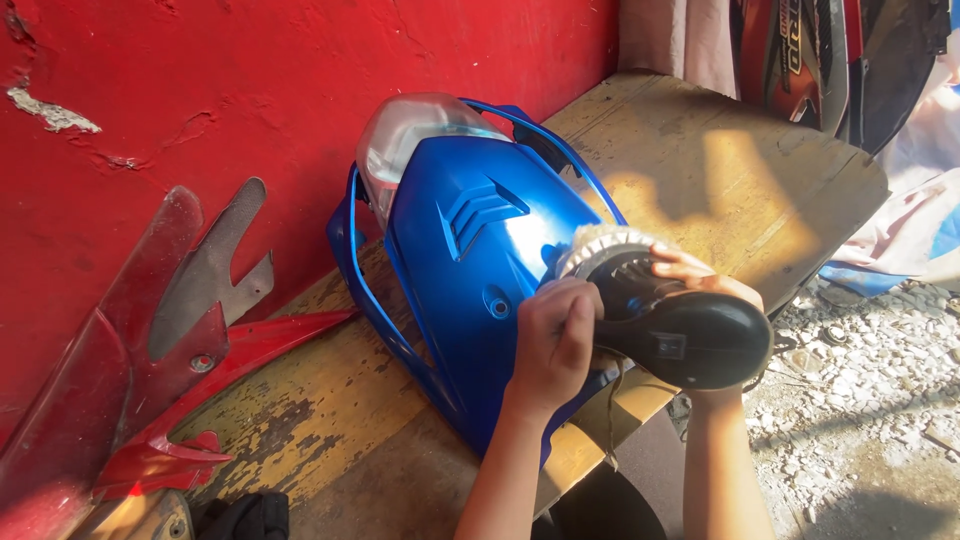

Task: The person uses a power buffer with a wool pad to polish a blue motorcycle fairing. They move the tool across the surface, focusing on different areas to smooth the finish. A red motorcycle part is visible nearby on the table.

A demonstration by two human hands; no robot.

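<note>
I grip the black polisher (680, 335) with my left hand (555, 345) and right hand (705, 280) both wrapped tight, buffing the blue scooter panel (470, 270) on the wooden counter (700, 170). Next, I judge, calls for steady, even pressure.

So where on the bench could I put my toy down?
Bare wood lies at the bench's far end, beyond the blue scooter panel, and a worn patch sits between that panel and the red panels. Near both hands and the black polisher it is crowded.

Single head view, looking steeply down, close over wooden bench (700, 170), probably facing red wall (300, 90).
</note>
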